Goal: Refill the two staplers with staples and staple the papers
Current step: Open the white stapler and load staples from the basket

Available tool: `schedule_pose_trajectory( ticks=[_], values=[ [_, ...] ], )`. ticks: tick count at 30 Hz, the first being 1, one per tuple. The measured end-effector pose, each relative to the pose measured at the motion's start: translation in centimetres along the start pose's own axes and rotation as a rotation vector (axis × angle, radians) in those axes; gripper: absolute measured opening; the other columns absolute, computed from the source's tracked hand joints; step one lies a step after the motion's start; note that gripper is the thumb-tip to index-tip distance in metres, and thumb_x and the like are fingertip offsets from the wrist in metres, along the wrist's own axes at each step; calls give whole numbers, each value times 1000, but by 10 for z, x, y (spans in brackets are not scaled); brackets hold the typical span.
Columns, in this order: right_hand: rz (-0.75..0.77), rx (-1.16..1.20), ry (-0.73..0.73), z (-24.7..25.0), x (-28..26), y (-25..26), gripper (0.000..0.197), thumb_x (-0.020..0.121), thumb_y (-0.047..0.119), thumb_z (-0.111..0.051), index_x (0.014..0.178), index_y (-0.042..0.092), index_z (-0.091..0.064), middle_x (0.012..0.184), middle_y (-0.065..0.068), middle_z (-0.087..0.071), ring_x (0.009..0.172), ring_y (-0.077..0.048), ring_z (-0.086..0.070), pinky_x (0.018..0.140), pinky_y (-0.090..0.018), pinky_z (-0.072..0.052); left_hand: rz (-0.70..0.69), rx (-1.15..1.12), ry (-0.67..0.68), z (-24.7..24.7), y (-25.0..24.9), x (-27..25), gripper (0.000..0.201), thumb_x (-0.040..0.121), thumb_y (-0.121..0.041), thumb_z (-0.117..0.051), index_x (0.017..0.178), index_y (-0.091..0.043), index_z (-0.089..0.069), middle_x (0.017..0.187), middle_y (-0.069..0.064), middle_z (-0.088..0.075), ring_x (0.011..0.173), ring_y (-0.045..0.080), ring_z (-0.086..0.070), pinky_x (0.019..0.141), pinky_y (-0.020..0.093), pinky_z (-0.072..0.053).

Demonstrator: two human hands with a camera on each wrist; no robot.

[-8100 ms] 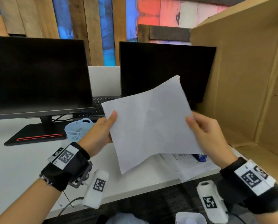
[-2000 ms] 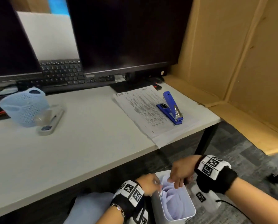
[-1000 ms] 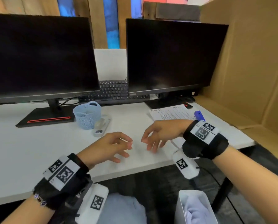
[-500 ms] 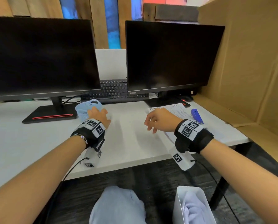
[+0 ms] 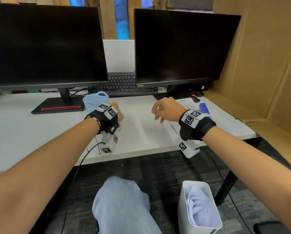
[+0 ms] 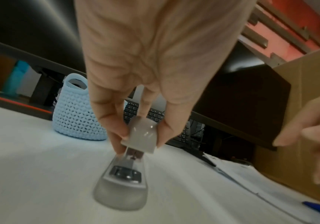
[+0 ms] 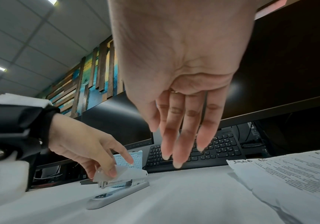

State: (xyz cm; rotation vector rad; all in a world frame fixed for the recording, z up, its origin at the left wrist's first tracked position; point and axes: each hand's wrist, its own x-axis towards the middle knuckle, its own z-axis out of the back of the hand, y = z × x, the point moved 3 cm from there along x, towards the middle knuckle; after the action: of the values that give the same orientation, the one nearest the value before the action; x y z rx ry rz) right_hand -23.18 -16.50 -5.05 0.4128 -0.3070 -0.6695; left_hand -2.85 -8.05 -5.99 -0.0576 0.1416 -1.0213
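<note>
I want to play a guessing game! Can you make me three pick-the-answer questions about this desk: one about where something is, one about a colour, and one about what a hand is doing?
1. Where is the blue stapler?
A. on the papers
B. in the basket
C. on the keyboard

2. What colour is the basket?
A. red
B. light blue
C. black

3. What is the left hand doing?
A. lying flat
B. holding paper
C. pinching the grey stapler

Answers: 1 A, it lies on the printed sheets; 2 B, pale blue mesh; 3 C, fingers grip its top.
</note>
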Motion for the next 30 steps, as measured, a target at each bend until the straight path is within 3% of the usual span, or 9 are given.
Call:
schedule_pose_trajectory(
  ticks=[3,6,10,14,16,19,21,24,30],
  values=[
    [4,-37,14,0,-1,1,13,96,23,-54,97,15,-65,83,-4,-75,65,-15,-72,80,-36,-59,22,-38,84,-1,-9,-16,22,83,-31,-62,81,-12,-53,90,9,-57,86,28,-55,78,32,-44],
    [9,-85,14,3,-5,0,17,96,22,-53,100,12,-66,83,-5,-75,65,-16,-73,77,-36,-60,21,-74,166,-10,-17,-22,30,84,-32,-61,101,-8,-60,106,13,-65,101,29,-63,91,32,-48],
    [7,-162,11,12,-20,-5,17,96,21,-51,99,13,-67,82,-4,-75,62,-15,-72,75,-34,-60,11,-87,226,-24,-29,-39,19,91,-25,-51,88,-6,-53,91,15,-51,83,26,-45,61,25,-33],
    [-4,-237,17,23,-32,-13,15,96,21,-51,94,15,-65,81,-2,-75,60,-12,-70,73,-31,-60,-30,-143,230,-29,-40,-50,28,92,-24,-49,70,-7,-50,68,13,-45,60,24,-38,55,23,-27],
    [-18,-277,15,31,-35,-16,16,96,23,-51,97,16,-66,81,1,-74,63,-13,-71,74,-30,-59,-42,-136,232,-27,-45,-55,27,93,-24,-50,78,-2,-56,68,22,-49,53,20,-35,53,22,-27],
    [-21,-331,0,42,-38,-24,17,96,23,-51,100,16,-66,82,1,-74,66,-14,-72,75,-31,-59,-69,-174,248,-27,-50,-54,42,93,-22,-50,114,14,-60,98,43,-53,53,21,-33,53,22,-27],
    [-30,-359,-21,47,-41,-29,19,96,23,-51,104,14,-66,85,0,-74,67,-14,-71,74,-30,-59,-59,-201,237,-29,-50,-52,41,94,-23,-49,116,10,-60,96,37,-60,54,22,-36,55,23,-29],
    [-2,-401,-77,50,-41,-34,23,97,26,-49,106,13,-66,84,-1,-74,65,-15,-71,70,-28,-58,-55,-211,228,-30,-50,-54,22,93,-23,-47,92,-3,-57,66,13,-48,57,23,-38,57,25,-31],
    [77,-473,-289,33,-30,-41,32,98,39,-45,98,16,-67,83,-5,-73,72,-25,-68,72,-35,-56,-27,-227,238,-35,-47,-52,20,92,-23,-46,91,-5,-53,71,12,-50,61,24,-41,56,24,-30]
  ],
)
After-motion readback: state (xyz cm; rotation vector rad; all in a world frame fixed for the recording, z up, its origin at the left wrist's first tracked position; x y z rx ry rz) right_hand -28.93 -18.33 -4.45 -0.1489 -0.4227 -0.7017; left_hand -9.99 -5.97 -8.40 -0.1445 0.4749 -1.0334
